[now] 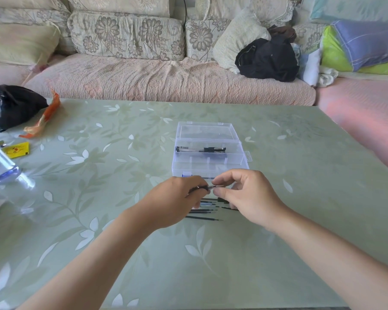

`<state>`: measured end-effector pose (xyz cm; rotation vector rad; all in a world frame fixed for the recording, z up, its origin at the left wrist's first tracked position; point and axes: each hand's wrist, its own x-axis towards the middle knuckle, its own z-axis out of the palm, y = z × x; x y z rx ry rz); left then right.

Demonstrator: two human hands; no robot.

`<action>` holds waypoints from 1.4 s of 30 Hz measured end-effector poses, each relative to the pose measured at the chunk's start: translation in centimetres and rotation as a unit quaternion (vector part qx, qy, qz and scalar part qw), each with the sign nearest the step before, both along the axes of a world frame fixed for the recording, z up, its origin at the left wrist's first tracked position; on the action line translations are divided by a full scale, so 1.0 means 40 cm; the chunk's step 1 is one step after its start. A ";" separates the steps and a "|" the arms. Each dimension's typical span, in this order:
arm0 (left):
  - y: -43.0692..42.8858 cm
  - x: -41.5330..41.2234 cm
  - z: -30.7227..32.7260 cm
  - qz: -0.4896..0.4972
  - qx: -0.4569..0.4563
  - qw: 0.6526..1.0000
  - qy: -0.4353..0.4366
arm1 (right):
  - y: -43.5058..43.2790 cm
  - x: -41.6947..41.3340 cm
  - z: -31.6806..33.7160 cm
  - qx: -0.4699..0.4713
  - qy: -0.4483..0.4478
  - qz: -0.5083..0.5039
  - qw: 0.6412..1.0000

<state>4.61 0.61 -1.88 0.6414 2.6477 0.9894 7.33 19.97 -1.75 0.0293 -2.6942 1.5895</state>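
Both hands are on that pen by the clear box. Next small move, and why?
Probably push the two ends together until seated: the left hand grips the dark end of the pen, the right hand pinches the other end, and pens already lie in the open box.

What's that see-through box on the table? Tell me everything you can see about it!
It is a clear rectangular plastic box, resting flat on the green leaf-patterned table. Its hinged lid is open, lying back behind it. Thin ribs divide the inside; a few black-and-clear pens lie in the far compartment. A small tab sticks out on its right side and a blue clasp shows at the front. The right hand overlaps its front edge; contact cannot be told.
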 end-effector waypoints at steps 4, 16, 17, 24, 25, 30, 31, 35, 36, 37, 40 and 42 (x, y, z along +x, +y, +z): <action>-0.001 -0.002 0.000 0.011 0.002 1.000 0.003 | -0.004 -0.001 0.007 -0.049 -0.018 -0.015 0.999; 0.000 0.004 0.007 0.006 -0.011 0.999 0.048 | -0.010 0.004 0.005 -0.056 -0.030 -0.010 0.998; 0.000 0.003 0.009 0.009 -0.006 0.999 0.043 | -0.010 0.004 0.005 -0.052 -0.026 -0.011 0.998; -0.001 -0.001 0.002 0.031 0.000 0.998 0.061 | -0.004 0.003 0.015 -0.060 -0.022 -0.025 0.998; -0.001 0.001 0.002 0.032 0.000 0.997 0.067 | -0.003 0.002 0.015 -0.060 -0.023 -0.026 0.998; 0.005 0.004 0.007 0.045 -0.034 0.993 0.107 | -0.006 0.001 0.013 -0.044 -0.018 -0.019 0.999; 0.006 0.003 0.006 0.052 -0.037 0.992 0.112 | -0.006 0.001 0.013 -0.038 -0.016 -0.018 0.999; 0.004 0.001 0.004 0.070 -0.042 0.991 0.110 | 0.000 -0.002 0.010 -0.025 -0.006 -0.022 0.999; 0.003 0.001 0.004 0.070 -0.043 0.991 0.110 | -0.001 -0.001 0.011 -0.025 -0.002 -0.020 0.999; 0.003 0.001 0.005 0.068 -0.043 0.991 0.110 | -0.002 0.000 0.011 -0.025 0.002 -0.016 1.000; 0.003 0.001 0.006 0.061 -0.038 0.991 0.111 | -0.001 0.001 0.007 -0.002 0.014 0.001 1.000; 0.004 0.002 0.007 0.060 -0.040 0.991 0.112 | 0.002 0.001 0.007 0.026 0.013 0.015 0.999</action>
